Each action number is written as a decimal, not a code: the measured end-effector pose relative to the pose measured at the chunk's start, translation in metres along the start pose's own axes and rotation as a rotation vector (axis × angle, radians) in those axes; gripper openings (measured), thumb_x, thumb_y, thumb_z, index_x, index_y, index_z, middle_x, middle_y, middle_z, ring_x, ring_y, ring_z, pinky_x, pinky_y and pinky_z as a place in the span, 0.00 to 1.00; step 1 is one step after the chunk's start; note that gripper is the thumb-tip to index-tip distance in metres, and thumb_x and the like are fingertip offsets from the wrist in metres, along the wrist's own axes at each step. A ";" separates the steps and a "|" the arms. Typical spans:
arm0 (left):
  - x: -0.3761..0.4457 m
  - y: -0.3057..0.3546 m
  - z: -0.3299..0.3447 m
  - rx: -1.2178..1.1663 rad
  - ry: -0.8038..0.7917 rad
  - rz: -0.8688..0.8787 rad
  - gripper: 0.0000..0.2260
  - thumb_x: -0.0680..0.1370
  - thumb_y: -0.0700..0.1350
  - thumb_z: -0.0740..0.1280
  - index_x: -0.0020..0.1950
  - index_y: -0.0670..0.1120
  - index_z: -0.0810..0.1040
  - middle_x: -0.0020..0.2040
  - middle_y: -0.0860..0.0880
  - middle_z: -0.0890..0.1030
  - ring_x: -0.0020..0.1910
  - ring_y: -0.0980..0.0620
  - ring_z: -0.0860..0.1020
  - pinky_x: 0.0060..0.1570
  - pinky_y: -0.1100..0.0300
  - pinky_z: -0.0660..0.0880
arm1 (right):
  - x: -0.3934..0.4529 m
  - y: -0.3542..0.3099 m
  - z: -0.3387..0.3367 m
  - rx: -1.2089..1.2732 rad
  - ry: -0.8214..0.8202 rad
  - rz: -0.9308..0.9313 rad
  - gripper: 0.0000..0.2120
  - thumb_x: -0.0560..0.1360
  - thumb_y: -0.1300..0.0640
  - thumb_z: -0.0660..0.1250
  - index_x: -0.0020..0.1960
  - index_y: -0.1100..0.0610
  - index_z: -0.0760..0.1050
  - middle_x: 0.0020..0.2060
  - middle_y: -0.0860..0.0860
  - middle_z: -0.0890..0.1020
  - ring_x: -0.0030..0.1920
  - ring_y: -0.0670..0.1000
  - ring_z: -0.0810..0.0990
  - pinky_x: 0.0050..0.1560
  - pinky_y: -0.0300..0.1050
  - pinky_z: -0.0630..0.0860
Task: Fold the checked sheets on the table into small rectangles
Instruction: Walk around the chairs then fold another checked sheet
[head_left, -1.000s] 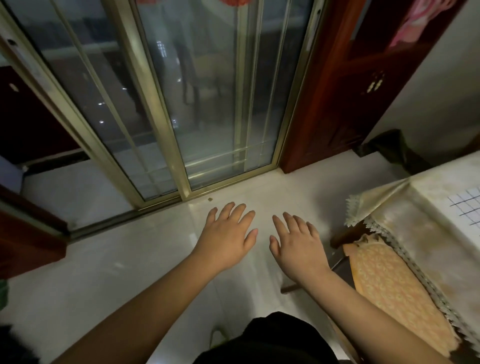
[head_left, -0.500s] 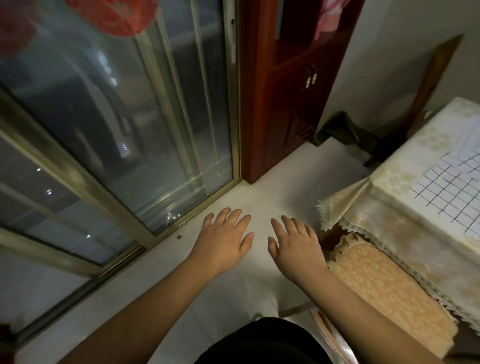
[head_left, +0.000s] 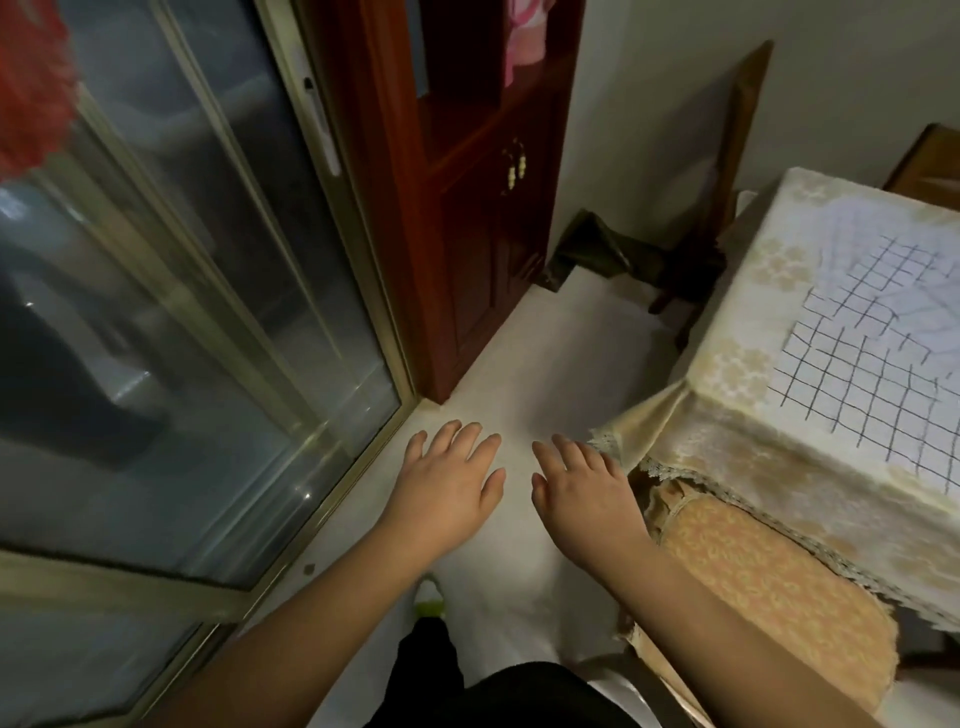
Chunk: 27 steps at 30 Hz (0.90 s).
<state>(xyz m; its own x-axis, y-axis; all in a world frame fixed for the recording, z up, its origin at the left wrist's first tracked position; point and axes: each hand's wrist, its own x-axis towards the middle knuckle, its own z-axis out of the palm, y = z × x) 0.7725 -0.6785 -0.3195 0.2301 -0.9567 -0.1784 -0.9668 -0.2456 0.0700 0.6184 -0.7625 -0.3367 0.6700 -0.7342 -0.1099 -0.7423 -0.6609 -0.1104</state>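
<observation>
White black-checked sheet (head_left: 878, 332); cream floral tablecloth (head_left: 748, 364); orange cushion (head_left: 769, 587).

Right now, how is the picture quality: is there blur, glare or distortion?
Head view: dim indoor light; the glass door shows smeared reflections and small glints; the checked sheet and table are motion-blurred; wide-angle lens bends the door frame; left hand and right hand look fairly sharp.

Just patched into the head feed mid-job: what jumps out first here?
Two bare hands, the left hand and the right hand, held out flat and empty over the pale floor at centre. At the right, the checked sheet lies crumpled and unfolded on the table with its cream cloth. A glass sliding door fills the left side.
</observation>
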 end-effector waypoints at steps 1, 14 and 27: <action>0.014 -0.010 0.000 0.008 -0.010 0.020 0.30 0.78 0.60 0.38 0.78 0.53 0.58 0.78 0.51 0.60 0.77 0.48 0.56 0.72 0.44 0.56 | 0.013 -0.003 0.000 0.003 0.002 0.016 0.21 0.80 0.47 0.56 0.69 0.54 0.72 0.66 0.56 0.77 0.65 0.59 0.76 0.64 0.57 0.72; 0.159 -0.105 -0.020 0.054 -0.016 0.309 0.31 0.77 0.59 0.41 0.75 0.50 0.65 0.72 0.48 0.70 0.72 0.46 0.65 0.68 0.45 0.63 | 0.149 -0.026 -0.020 -0.004 -0.006 0.252 0.30 0.76 0.44 0.42 0.69 0.53 0.71 0.65 0.55 0.77 0.64 0.58 0.76 0.63 0.56 0.72; 0.338 -0.050 -0.041 0.086 -0.039 0.513 0.29 0.78 0.58 0.44 0.74 0.49 0.66 0.70 0.47 0.72 0.70 0.44 0.67 0.66 0.44 0.64 | 0.257 0.081 -0.021 0.055 0.020 0.463 0.25 0.76 0.47 0.50 0.64 0.54 0.77 0.61 0.57 0.80 0.60 0.59 0.79 0.58 0.58 0.76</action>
<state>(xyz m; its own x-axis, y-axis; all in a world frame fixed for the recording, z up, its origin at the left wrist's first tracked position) 0.9036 -0.9961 -0.3435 -0.2780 -0.9438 -0.1786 -0.9602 0.2682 0.0775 0.7298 -1.0081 -0.3533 0.2679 -0.9532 -0.1405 -0.9612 -0.2545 -0.1063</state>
